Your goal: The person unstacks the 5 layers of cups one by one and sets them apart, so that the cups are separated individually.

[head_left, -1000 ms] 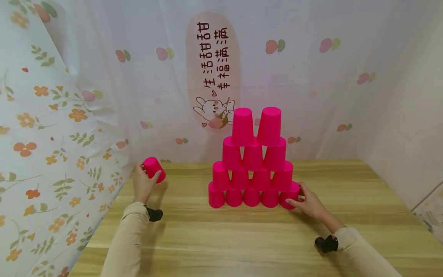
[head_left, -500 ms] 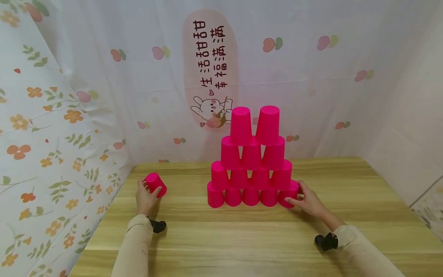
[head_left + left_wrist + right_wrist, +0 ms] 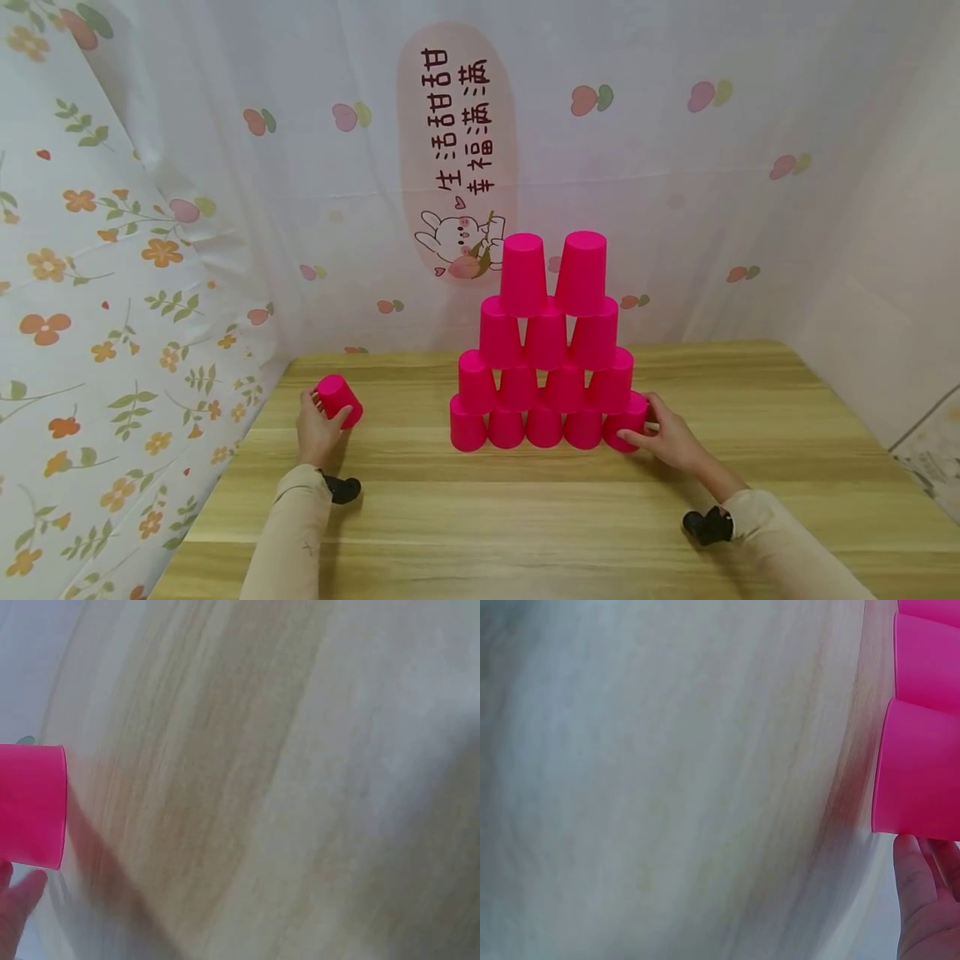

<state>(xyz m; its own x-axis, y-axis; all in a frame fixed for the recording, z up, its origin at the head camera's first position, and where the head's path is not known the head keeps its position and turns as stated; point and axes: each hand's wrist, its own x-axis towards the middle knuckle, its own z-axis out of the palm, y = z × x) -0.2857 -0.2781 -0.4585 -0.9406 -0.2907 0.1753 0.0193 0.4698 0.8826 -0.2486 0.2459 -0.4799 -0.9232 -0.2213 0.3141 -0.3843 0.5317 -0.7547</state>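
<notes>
In the head view, my left hand grips a pink cup at the table's left side, thumb in front and fingers behind. This cup is upside down, its base leaning left; whether its whole rim meets the table I cannot tell. To the right rises a pyramid of upside-down pink cups: two rows of several, then three, then two on top. My right hand holds the bottom row's rightmost cup, its thumb across the front. In the right wrist view, fingers touch that cup's side.
The wooden table has a floral white cloth along its left side. Behind the pyramid hangs a white printed curtain. Black wrist cameras are strapped at the cream sleeves.
My left hand has brought its cup down and slightly nearer to me, then stayed still. The right hand keeps its place at the pyramid, which stands unchanged.
</notes>
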